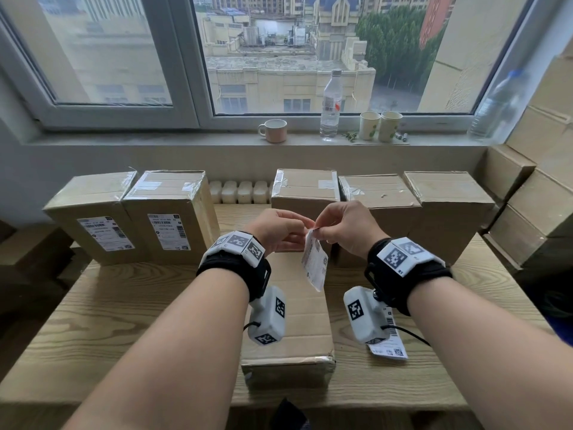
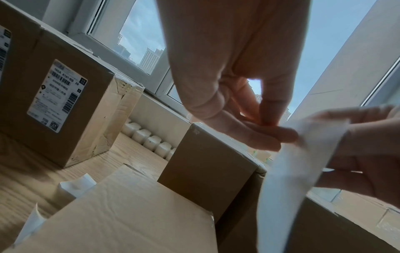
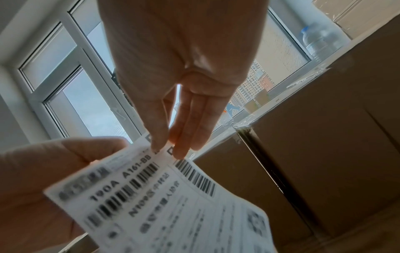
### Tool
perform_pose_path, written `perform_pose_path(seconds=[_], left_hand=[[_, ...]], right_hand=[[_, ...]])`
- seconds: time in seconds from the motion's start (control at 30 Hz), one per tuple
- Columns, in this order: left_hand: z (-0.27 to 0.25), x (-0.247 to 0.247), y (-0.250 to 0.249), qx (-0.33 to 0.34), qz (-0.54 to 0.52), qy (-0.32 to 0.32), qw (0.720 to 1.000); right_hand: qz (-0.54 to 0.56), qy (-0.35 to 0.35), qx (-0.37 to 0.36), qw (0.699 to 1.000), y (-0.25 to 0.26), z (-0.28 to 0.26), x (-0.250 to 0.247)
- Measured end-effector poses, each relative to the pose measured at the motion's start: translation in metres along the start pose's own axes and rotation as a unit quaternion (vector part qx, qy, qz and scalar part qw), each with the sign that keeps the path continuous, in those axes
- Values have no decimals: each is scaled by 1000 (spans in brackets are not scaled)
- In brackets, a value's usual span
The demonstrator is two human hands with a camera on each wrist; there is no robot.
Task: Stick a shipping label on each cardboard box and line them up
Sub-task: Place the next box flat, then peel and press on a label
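Observation:
A white shipping label (image 1: 314, 262) hangs above an unlabelled cardboard box (image 1: 288, 321) lying flat on the table in front of me. My left hand (image 1: 305, 226) and right hand (image 1: 319, 232) both pinch the label's top edge. In the right wrist view the right hand (image 3: 168, 147) pinches the printed label (image 3: 162, 196) at its top. The left wrist view shows the label's blank back (image 2: 292, 171) beside my left hand (image 2: 270, 126). Two labelled boxes (image 1: 102, 218) (image 1: 170, 212) stand at the back left. Three boxes (image 1: 305, 193) (image 1: 378, 200) (image 1: 449, 206) with no label showing stand at the back right.
Spare labels (image 1: 387, 349) lie on the wooden table (image 1: 124, 305) under my right wrist. Curled white paper strips (image 2: 75, 186) lie left of the flat box. The sill holds a mug (image 1: 274, 130), a water bottle (image 1: 331, 103) and paper cups (image 1: 379, 125). Stacked boxes (image 1: 533, 193) line the right.

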State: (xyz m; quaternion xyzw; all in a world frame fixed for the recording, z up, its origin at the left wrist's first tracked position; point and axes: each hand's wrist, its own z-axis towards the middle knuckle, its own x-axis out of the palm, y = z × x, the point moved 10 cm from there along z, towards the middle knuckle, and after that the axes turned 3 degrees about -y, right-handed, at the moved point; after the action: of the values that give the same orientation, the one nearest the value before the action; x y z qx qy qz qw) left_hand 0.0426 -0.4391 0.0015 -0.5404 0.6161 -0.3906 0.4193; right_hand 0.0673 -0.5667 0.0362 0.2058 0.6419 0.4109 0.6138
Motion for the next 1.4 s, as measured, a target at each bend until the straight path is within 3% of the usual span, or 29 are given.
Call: perform_pose_path(seconds=[0.37,0.63,0.87,1.13,1.4], left_hand=[[12,-9,1,26,96,-33,994],[11,-14,-4,53,45,-58,996],[12,-7,11,11,5,-17,1000],[14,-57,44,-73,26,-110,991],[1,-133,88,-154,79,-243,954]], right_hand=[[62,17,42,997,-8,0,6],[109,12,83,991,-16,0,7],[65,-26,84,994,-20,4,1],[71,-63,123,988,-38,4,-2],[87,-89,155,980,-47,11,12]])
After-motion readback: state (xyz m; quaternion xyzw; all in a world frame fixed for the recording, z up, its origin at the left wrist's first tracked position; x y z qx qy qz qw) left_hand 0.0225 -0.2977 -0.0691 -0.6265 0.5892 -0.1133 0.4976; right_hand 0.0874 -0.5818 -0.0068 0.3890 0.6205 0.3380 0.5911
